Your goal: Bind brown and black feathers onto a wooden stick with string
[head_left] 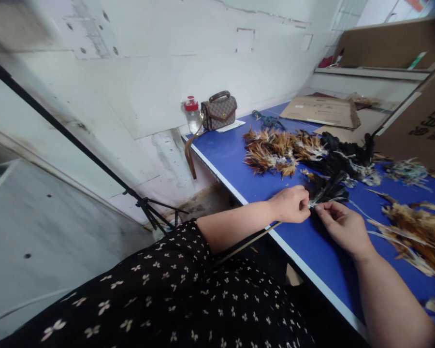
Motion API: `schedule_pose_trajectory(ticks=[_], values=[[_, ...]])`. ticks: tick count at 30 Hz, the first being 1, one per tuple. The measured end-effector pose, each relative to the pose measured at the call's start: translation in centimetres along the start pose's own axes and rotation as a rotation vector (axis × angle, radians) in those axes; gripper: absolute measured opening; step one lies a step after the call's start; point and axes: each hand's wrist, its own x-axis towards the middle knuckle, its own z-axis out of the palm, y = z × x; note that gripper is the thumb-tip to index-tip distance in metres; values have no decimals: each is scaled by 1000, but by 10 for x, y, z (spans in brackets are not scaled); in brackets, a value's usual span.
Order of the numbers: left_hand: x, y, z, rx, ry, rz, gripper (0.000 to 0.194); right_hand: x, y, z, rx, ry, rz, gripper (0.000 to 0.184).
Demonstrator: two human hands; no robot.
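My left hand curls tight, right hand pinches (equally near), both seemingly gripping a black, fan-shaped feather bunch pointing two o'clock.

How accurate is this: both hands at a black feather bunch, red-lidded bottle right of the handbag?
One slip: the head view shows the red-lidded bottle left of the handbag, not right. The left hand and right hand are at the black feather bunch.

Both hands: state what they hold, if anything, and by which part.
A bunch of black feathers, by its pale base: the right hand pinches there, and the closed left hand appears to grip beside it, its exact hold hidden.
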Motion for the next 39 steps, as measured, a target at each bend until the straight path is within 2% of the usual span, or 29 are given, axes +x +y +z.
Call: schedule_pose_trajectory(ticks=[5, 11, 16, 21, 24, 34, 39], values=[[0, 0, -1, 16, -8, -14, 31, -1, 1, -3, -177, 42, -49, 49], [2, -4, 1, 71, -73, -27, 31, -2, -3, -7, -444, 89, -45, 22], [1, -4, 0, 106, -126, -14, 25, -2, -9, -4, -543, 140, -15, 18], [1, -4, 1, 133, -133, -2, 20, 1, -13, -3, -584, 118, 54, 20], [1, -6, 3, 130, -123, -7, 18, 3, -11, -2, -596, 127, 50, 21], [3, -12, 6, -6, -12, -78, 15, -8, 0, -9, -391, 201, -114, 28], [1, 1, 0, 77, -120, -96, 28, -10, -3, -7, -397, 204, -182, 27]])
